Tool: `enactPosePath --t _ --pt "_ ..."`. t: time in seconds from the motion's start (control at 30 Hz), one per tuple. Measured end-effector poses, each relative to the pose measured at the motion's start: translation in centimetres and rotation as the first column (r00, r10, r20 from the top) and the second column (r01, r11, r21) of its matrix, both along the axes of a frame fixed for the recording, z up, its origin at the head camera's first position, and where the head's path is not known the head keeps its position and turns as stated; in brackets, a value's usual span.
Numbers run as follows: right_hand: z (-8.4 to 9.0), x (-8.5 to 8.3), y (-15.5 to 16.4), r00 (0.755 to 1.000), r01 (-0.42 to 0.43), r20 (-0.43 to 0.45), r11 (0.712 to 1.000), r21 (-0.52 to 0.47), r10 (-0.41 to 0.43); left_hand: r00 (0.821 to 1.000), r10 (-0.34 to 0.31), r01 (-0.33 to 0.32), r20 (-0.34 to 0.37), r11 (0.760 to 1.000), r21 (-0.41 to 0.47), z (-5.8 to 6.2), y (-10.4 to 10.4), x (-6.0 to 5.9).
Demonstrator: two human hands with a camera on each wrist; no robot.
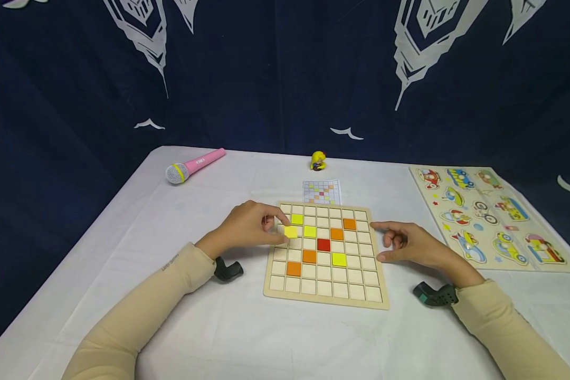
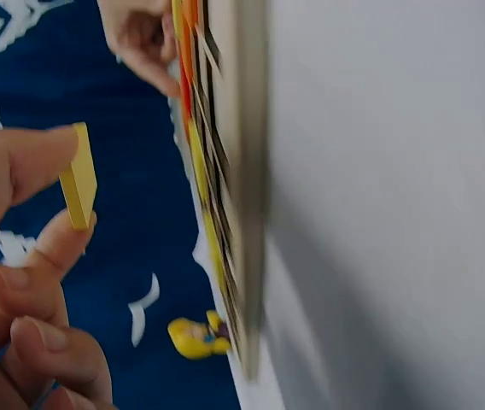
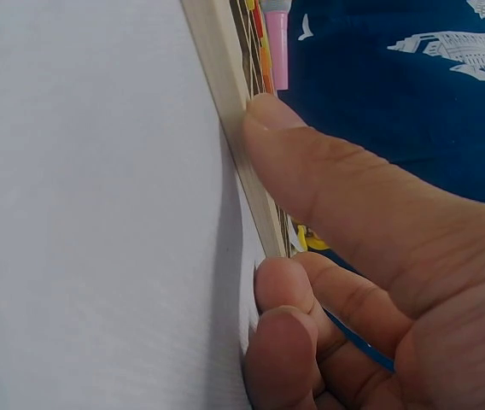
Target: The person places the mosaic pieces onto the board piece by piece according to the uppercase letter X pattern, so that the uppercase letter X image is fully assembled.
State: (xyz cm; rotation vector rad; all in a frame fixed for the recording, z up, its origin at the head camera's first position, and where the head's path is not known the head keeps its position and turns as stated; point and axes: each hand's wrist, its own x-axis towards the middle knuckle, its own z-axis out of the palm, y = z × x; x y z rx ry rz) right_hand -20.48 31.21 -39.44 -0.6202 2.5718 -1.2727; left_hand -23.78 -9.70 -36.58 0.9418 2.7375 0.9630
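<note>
A square wooden grid board (image 1: 326, 256) lies mid-table; pink toy microphone (image 1: 196, 165) at ten o'clock, wooden vehicle puzzle (image 1: 491, 216) at two.

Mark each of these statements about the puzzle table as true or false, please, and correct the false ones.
1. The left hand pinches a yellow tile over the left side of the grid board. True.
2. The right hand holds a red tile. False: it holds no tile; its thumb presses against the board's right edge.
3. A pink microphone lies on the table to the far left of the board. True.
4. The vehicle puzzle lies to the left of the board. False: it lies to the right.
5. One red tile sits in the grid. True.
</note>
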Motion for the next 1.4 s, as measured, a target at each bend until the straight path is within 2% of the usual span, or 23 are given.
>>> enactPosePath --t 0.23,0.53,1.07,1.4 --pt "-0.1 0.0 0.0 1.0 0.0 0.004 1.0 -0.002 0.0 1.0 -0.023 0.023 -0.015 1.0 -0.01 0.6 1.9 1.8" --pt "0.0 0.1 0.0 1.0 0.0 0.01 1.0 0.003 0.0 0.997 -0.043 0.042 -0.062 0.999 -0.018 0.9 4.8 3.4" --pt "0.2 0.1 -0.1 1.0 0.0 0.007 1.0 0.009 0.0 0.989 -0.118 0.115 -0.09 0.993 -0.04 0.5 8.9 4.8" --pt "0.2 -0.1 -0.1 1.0 -0.002 0.013 1.0 0.024 0.002 0.989 -0.117 0.103 -0.088 0.984 -0.146 -0.2 11.0 5.6"
